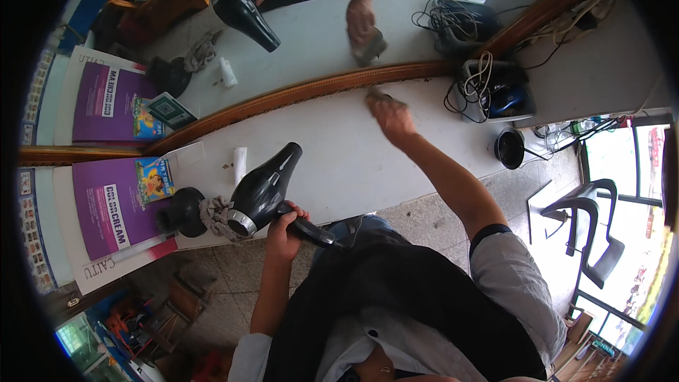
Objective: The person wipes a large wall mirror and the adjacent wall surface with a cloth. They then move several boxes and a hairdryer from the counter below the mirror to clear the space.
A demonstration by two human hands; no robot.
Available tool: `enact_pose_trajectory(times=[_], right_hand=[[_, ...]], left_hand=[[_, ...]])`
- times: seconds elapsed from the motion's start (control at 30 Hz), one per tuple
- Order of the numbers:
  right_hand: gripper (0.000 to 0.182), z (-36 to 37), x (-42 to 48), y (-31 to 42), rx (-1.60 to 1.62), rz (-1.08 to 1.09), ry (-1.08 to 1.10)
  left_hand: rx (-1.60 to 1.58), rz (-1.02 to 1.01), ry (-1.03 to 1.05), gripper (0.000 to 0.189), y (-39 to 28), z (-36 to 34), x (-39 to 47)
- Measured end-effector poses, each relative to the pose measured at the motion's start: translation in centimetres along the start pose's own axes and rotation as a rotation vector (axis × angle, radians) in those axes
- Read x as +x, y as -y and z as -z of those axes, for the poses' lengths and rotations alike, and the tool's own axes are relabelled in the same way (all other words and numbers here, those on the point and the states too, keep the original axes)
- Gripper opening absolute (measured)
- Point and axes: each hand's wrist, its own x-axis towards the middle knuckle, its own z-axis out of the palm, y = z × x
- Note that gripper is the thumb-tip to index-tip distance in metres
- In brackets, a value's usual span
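My left hand [284, 237] grips the handle of a black hair dryer [263, 188] above the front edge of the white counter [339, 164]. The dryer's silver-ringed rear end faces me, and its nozzle points towards the mirror. Stretched forward, my right hand [393, 118] presses a greyish folded cloth or sponge [373, 92] at the back of the counter, close to the mirror's wooden frame [297, 89]. Its exact kind is unclear, as my fingers cover part of it. A white tube [240, 164] and a crumpled grey cloth [216, 217] lie left of the dryer.
A black diffuser-like attachment [183, 212] stands beside purple colour-cream boards [101, 212] on the left. At the right are a bin of tangled cords [498, 95] and a black bowl [510, 147]. The mirror [313, 26] rises behind the counter. A black-armed chair [589, 228] stands right.
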Motion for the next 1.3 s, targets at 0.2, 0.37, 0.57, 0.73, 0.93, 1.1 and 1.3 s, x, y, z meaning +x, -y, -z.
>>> enact_pose_trajectory(times=[0.2,0.37,0.57,0.73,0.93,1.1,1.3], right_hand=[[0.042,4.6,-1.1,-2.9,0.199,-0.184,0.191],[0.042,-1.1,-0.3,-0.1,0.068,-0.154,0.157],[0.013,8.4,4.8,4.0,0.329,0.042,0.087],[0.021,5.0,7.3,6.0,0.478,0.089,0.008],[0.035,8.6,-8.0,2.3,0.585,0.299,0.394],[0.013,14.4,-14.3,-1.2,0.426,0.263,0.922],[0.031,10.0,1.0,9.9,1.275,-0.501,0.394]], left_hand=[[0.026,-0.031,-0.008,0.019,-1.5,1.7,-1.3],[0.041,0.019,0.018,0.018,-2.4,2.2,-1.4],[0.078,0.003,0.039,0.021,-3.8,4.4,-2.5],[0.054,0.023,0.065,0.021,-4.4,4.4,-2.4],[0.041,0.049,0.058,0.021,-5.0,5.6,-2.3],[0.065,0.064,0.066,0.021,-5.9,5.4,-2.0],[0.091,0.057,0.066,0.020,-6.0,5.9,-2.2]])
